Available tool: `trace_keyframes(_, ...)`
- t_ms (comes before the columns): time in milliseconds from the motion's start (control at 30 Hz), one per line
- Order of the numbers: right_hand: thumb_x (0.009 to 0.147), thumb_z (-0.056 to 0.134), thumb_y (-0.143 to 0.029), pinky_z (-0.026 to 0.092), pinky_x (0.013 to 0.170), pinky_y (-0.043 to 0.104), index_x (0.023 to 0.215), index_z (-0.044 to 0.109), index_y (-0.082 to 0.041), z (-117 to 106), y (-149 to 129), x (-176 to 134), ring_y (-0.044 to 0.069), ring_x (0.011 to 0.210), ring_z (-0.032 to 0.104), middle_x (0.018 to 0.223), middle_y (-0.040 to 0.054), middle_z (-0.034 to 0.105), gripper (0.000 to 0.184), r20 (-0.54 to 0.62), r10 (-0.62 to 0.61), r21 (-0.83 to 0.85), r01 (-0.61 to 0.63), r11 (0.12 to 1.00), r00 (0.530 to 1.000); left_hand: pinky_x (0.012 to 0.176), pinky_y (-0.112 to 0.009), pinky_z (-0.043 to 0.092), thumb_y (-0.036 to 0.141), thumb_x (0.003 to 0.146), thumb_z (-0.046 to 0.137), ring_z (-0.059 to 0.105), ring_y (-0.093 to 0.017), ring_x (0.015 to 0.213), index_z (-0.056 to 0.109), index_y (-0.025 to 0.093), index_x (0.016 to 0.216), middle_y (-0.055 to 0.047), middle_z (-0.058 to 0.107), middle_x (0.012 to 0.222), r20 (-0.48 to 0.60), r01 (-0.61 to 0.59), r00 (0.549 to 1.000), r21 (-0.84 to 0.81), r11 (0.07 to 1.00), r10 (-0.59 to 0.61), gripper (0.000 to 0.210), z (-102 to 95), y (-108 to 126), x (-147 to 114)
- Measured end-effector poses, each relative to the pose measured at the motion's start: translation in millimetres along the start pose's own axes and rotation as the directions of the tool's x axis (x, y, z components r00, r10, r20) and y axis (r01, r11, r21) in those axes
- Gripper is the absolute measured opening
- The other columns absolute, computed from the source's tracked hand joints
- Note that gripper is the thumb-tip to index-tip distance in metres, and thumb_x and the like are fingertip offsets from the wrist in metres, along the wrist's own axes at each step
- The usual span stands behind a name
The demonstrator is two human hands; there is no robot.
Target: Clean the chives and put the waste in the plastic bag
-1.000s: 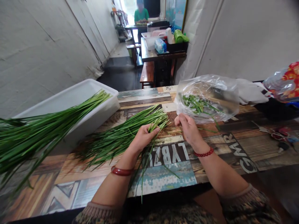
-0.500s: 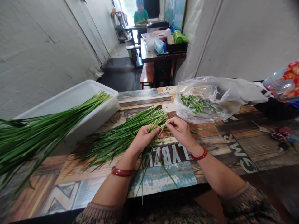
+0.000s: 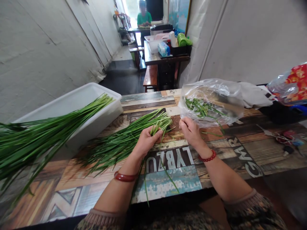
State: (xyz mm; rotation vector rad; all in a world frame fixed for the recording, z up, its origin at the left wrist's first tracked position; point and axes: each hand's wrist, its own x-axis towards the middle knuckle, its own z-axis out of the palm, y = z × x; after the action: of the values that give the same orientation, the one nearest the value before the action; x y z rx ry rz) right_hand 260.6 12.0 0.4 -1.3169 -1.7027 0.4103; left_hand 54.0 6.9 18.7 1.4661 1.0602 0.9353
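My left hand (image 3: 148, 140) is closed around a small bunch of garlic chives (image 3: 155, 129), their pale ends poking up past the thumb. Several long green leaves trail from it over the table's front edge. My right hand (image 3: 191, 131) has its fingers pinched together just short of the clear plastic bag (image 3: 233, 110); whatever they hold, if anything, is hidden. Wilted green scraps (image 3: 200, 107) lie inside the bag. Beside my left hand a larger pile of chives (image 3: 120, 137) rests on the table (image 3: 165, 188), cut ends towards the right.
On the left, a white plastic tub (image 3: 96, 88) carries a big bundle of chives (image 3: 59, 131) hanging over its side. Scissors (image 3: 275, 135) lie at the right near a red patterned package (image 3: 296, 80). Further back, a person (image 3: 144, 19) in green sits behind another table (image 3: 153, 58).
My right hand has drawn away from the bunch, moving right towards the bag. The left hand keeps its hold on the chives at about the same spot.
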Motion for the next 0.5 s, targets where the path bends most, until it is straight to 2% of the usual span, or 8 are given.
trace_keyframes(100,0.092,0.046,-0.033,0.045,0.067,0.027,0.08,0.059,-0.02,3.7,-3.7,0.8,0.015,0.07,0.058,0.074,0.001,0.063,0.022,0.128,0.075,0.247,-0.105,0.963,0.989,0.057,-0.023,0.032,0.044,0.085,0.061,0.042,-0.009,0.056,0.054,0.015,0.062,0.002,0.052,0.058,0.024,-0.019,1.0,0.031,0.999,0.019,0.038,-0.7,1.1,0.0)
trace_keyframes(200,0.085,0.057,-0.036,0.047,0.067,0.026,0.093,0.063,-0.019,12.8,-6.9,0.3,0.015,0.073,0.059,0.082,0.0016,0.066,0.02,0.23,0.085,0.367,-0.167,0.915,0.969,0.059,-0.023,0.033,0.045,0.085,0.06,0.043,-0.009,0.058,0.055,0.015,0.062,0.002,0.052,0.06,0.065,-0.028,0.998,0.053,0.998,0.025,0.039,-2.0,0.2,0.1)
trace_keyframes(267,0.084,0.059,-0.036,0.046,0.065,0.026,0.087,0.064,-0.019,16.0,-5.4,0.0,0.014,0.069,0.057,0.078,0.0009,0.065,0.019,0.218,0.091,0.338,-0.163,0.927,0.972,0.059,-0.023,0.033,0.047,0.084,0.061,0.042,-0.009,0.058,0.055,0.015,0.063,0.002,0.052,0.06,0.079,-0.018,0.997,0.061,0.998,0.013,0.038,-2.5,-1.7,0.2)
trace_keyframes(333,0.084,0.058,-0.038,0.045,0.063,0.026,0.079,0.064,-0.019,14.8,-1.4,0.1,0.014,0.066,0.055,0.072,0.0003,0.063,0.021,0.124,0.131,0.262,-0.16,0.952,0.984,0.058,-0.023,0.033,0.047,0.083,0.062,0.043,-0.009,0.058,0.054,0.015,0.065,0.002,0.051,0.06,0.071,-0.006,0.997,0.055,0.998,0.002,0.038,-2.7,-4.0,0.3)
trace_keyframes(400,0.087,0.055,-0.042,0.044,0.062,0.026,0.081,0.065,-0.019,11.3,2.5,0.5,0.014,0.065,0.054,0.07,0.0003,0.062,0.025,0.032,0.182,0.255,-0.184,0.949,0.983,0.057,-0.022,0.033,0.047,0.083,0.062,0.042,-0.009,0.057,0.053,0.016,0.065,0.003,0.051,0.059,0.06,-0.009,0.998,0.044,0.999,0.007,0.037,-2.2,-6.1,0.5)
trace_keyframes(500,0.091,0.049,-0.047,0.046,0.063,0.027,0.085,0.067,-0.02,8.1,2.9,0.3,0.015,0.066,0.057,0.072,0.0009,0.064,0.033,0.068,0.202,0.36,-0.213,0.908,0.977,0.055,-0.022,0.031,0.046,0.083,0.062,0.04,-0.008,0.055,0.052,0.016,0.065,0.004,0.048,0.058,0.046,-0.009,0.999,0.058,0.998,0.007,0.036,-0.9,-8.0,0.7)
